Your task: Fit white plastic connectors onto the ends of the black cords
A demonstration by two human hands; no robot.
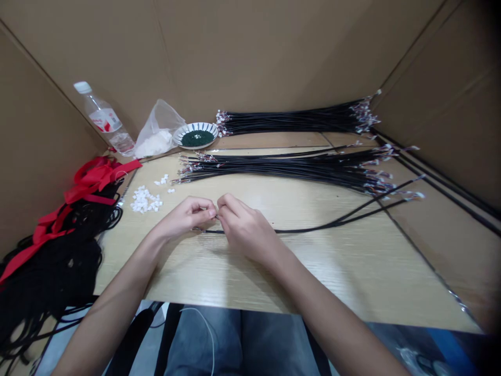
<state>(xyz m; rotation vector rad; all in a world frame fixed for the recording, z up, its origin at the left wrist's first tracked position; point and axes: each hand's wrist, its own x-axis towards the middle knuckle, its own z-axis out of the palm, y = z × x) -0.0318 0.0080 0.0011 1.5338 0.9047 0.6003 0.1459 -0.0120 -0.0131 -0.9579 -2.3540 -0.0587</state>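
Observation:
My left hand [191, 214] and my right hand [246, 224] meet over the front middle of the table. Both have their fingers pinched together at the thin wire end of a black cable [305, 230]. The cable runs out from under my right hand toward the right, and a second black cable lies close along it. What exactly sits between my fingertips is too small and covered to make out. A small pile of white plastic connectors [145, 200] lies just beyond my left hand. Behind my hands is a bundle of black cables [274, 168] with coloured wire ends.
Another cable bundle [289, 123] lies along the back cardboard wall [274, 52]. A striped dish [178, 137] of green granules, a clear plastic bag [159, 122] and a water bottle [105, 122] stand back left. Black cords [58, 277] with red ribbon [94, 180] heap at left.

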